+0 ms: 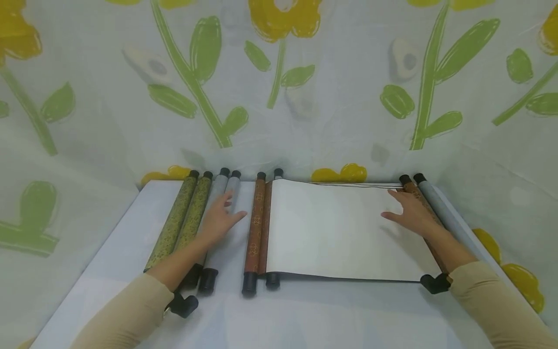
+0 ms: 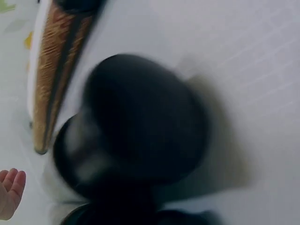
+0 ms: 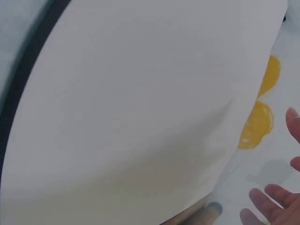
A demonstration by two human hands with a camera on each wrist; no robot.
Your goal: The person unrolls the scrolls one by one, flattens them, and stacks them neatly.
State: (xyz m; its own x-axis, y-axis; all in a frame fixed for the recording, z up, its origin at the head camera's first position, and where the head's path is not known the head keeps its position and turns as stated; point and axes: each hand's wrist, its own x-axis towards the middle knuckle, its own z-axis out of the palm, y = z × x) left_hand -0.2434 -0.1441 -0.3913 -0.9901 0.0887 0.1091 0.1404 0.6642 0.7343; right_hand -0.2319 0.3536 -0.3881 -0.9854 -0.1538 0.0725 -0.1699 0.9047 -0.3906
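The scroll [image 1: 327, 228] is spread on the table [image 1: 305, 315], right of the rolls [image 1: 192, 213]. Nothing is gripped by the left hand [image 1: 218, 218] or right hand [image 1: 410, 213]; both are held with thumb and fingers apart. The sheet is probably light and easily creased, best taken by its knobs [image 1: 272, 280].

Under soft, muted light, a pale surface [image 1: 340, 315] spreads below the left hand [image 1: 219, 219] and right hand [image 1: 411, 213], while a whitish backdrop [image 1: 340, 111] printed with yellow flowers [image 1: 270, 26], green stems [image 1: 187, 72] and leaves [image 1: 206, 48] rises beyond both and wraps round to either side.
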